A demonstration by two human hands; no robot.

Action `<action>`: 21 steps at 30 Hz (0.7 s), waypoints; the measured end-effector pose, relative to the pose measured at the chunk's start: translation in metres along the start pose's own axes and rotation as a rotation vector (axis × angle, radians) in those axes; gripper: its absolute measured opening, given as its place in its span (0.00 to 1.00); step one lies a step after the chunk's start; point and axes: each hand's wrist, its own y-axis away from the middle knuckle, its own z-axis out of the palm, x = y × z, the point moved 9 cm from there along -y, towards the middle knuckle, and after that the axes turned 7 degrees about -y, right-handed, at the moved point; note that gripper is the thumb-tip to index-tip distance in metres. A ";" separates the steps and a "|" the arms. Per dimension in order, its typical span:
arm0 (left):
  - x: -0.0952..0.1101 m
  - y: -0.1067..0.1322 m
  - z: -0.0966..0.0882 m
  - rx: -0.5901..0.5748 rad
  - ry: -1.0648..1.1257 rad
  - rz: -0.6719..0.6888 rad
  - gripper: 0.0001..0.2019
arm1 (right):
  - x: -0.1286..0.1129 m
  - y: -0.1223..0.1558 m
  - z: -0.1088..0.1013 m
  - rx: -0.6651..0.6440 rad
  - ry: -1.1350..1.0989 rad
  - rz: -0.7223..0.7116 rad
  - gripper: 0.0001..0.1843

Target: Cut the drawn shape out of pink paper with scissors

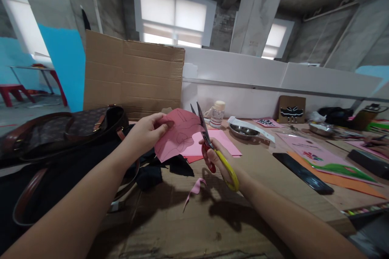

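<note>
My left hand (146, 132) pinches the left edge of a pink sheet of paper (179, 135) with pencil outlines drawn on it, holding it up over the table. My right hand (223, 162) grips scissors (209, 145) with red and yellow handles; the blades point up and are parted at the paper's right edge. A curled pink paper strip (194, 190) hangs or lies just below the sheet.
A brown patterned handbag (60, 137) sits at the left with dark fabric scraps (179, 166) beside it. More pink sheets (219, 145), a metal bowl (243, 131), a small bottle (217, 114), a black phone (302, 172), coloured paper crafts (328, 162) and a cardboard panel (133, 75) surround the cardboard-covered table (194, 222).
</note>
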 end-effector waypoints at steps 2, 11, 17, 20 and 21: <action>-0.001 0.000 -0.001 0.007 -0.012 0.000 0.18 | 0.000 0.000 0.000 -0.005 0.010 -0.002 0.30; -0.005 -0.002 -0.003 0.016 -0.035 0.008 0.21 | 0.001 0.000 0.000 0.013 0.017 0.011 0.33; -0.004 -0.002 -0.004 0.021 -0.046 0.009 0.21 | 0.003 -0.001 0.000 0.008 -0.034 -0.002 0.31; -0.002 -0.003 -0.004 0.023 -0.040 0.012 0.21 | 0.008 -0.002 -0.001 0.011 -0.091 -0.002 0.30; -0.002 -0.003 -0.004 0.025 -0.040 0.012 0.21 | 0.010 -0.002 -0.001 0.010 -0.100 0.001 0.30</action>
